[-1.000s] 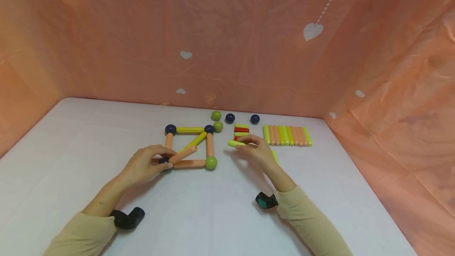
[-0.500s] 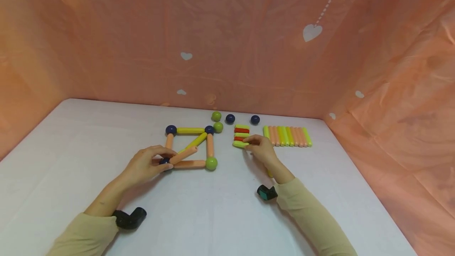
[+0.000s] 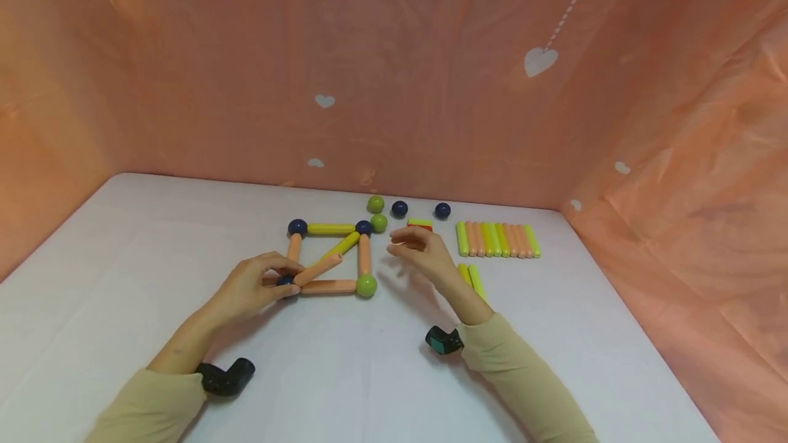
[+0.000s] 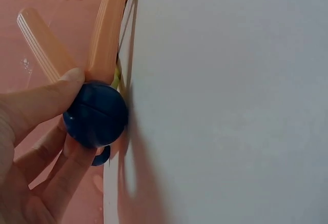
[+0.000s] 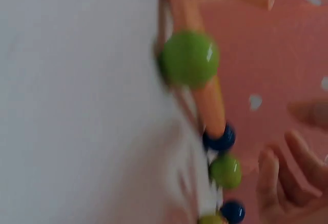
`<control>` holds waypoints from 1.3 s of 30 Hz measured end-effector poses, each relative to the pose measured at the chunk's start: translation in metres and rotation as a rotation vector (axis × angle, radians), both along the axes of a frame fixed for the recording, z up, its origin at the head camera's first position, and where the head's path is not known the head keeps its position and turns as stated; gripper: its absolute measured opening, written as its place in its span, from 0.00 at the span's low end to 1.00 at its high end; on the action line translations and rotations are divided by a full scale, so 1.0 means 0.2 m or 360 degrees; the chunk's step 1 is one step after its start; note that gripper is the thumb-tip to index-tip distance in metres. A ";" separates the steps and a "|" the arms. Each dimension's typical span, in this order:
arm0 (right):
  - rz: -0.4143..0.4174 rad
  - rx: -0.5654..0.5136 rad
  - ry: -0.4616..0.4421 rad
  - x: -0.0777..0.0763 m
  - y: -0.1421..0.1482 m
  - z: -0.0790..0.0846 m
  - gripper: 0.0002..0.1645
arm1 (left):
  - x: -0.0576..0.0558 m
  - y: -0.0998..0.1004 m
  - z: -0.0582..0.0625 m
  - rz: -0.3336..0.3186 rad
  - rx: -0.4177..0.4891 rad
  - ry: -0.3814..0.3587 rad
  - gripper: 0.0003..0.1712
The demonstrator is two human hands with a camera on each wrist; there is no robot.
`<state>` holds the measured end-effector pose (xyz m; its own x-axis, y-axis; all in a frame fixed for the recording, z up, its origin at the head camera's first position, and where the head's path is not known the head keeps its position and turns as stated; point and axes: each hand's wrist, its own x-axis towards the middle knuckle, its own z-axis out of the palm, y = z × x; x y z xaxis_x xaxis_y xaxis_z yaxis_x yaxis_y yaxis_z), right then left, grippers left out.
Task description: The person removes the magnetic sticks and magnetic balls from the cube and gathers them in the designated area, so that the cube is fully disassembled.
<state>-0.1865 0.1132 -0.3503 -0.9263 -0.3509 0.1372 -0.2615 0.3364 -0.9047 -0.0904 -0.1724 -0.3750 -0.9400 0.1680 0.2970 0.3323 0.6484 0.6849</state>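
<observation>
My left hand [image 3: 249,284] grips a navy ball [image 4: 96,115] at the near left corner of a square of magnetic sticks and balls. From that ball an orange stick [image 3: 318,270] slants up. Another orange stick [image 3: 329,286] runs along the near side to a green ball [image 3: 366,285]. A yellow stick [image 3: 330,230] forms the far side, and a second yellow stick [image 3: 341,246] crosses the middle. My right hand [image 3: 421,255] hovers right of the square, fingers apart and holding nothing. It partly hides a column of short sticks [image 3: 420,223].
A row of yellow, lime and orange sticks [image 3: 498,239] lies at the right, with two loose sticks [image 3: 472,280] nearer me. Behind the square are a loose green ball [image 3: 376,204] and two navy balls, one [image 3: 399,208] left of the other [image 3: 442,210]. A cloth backdrop [image 3: 394,87] rises behind the table.
My right hand set a short lime stick down at the near end of the column, let go and moved left towards the square. The left hand kept its grip in place.
</observation>
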 end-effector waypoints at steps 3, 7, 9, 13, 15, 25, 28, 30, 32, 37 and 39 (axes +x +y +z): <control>0.0201 -0.0051 -0.0054 0.03 -0.07 0.03 0.21 | 0.00 0.00 0.00 -0.0001 0.0011 0.0004 0.13; 0.0395 -0.0044 -0.0093 0.06 -0.15 0.05 0.22 | -0.01 0.01 0.01 -0.0022 0.0024 0.0007 0.13; 0.0475 -0.0042 -0.0082 0.07 -0.19 0.05 0.22 | -0.02 0.02 0.02 -0.0040 0.0026 0.0012 0.13; 0.0586 -0.0021 -0.0034 0.10 -0.24 0.04 0.21 | -0.02 0.02 0.02 -0.0068 0.0023 0.0010 0.13; 0.0613 -0.0005 -0.0007 0.11 -0.25 0.04 0.21 | -0.02 0.03 0.02 -0.0079 0.0027 0.0010 0.13; 0.0553 0.0140 0.0075 0.13 -0.20 -0.01 0.15 | 0.00 0.04 0.03 -0.0095 0.0023 -0.0003 0.12; 0.0506 0.0150 0.0042 0.14 -0.16 -0.02 0.14 | 0.00 0.04 0.03 -0.0089 0.0008 -0.0027 0.12; 0.0500 0.0097 0.0004 0.15 -0.13 -0.02 0.15 | 0.00 0.04 0.04 -0.0083 0.0000 -0.0040 0.12; 0.0494 0.0031 -0.0036 0.15 -0.10 -0.02 0.15 | 0.00 0.04 0.04 -0.0082 0.0000 -0.0048 0.11; 0.0404 -0.0062 -0.0132 0.15 -0.01 -0.03 0.17 | 0.00 0.03 0.03 -0.0077 -0.0006 -0.0038 0.11; 0.0338 -0.0066 -0.0148 0.15 0.03 -0.04 0.17 | 0.00 0.03 0.03 -0.0077 -0.0010 -0.0039 0.11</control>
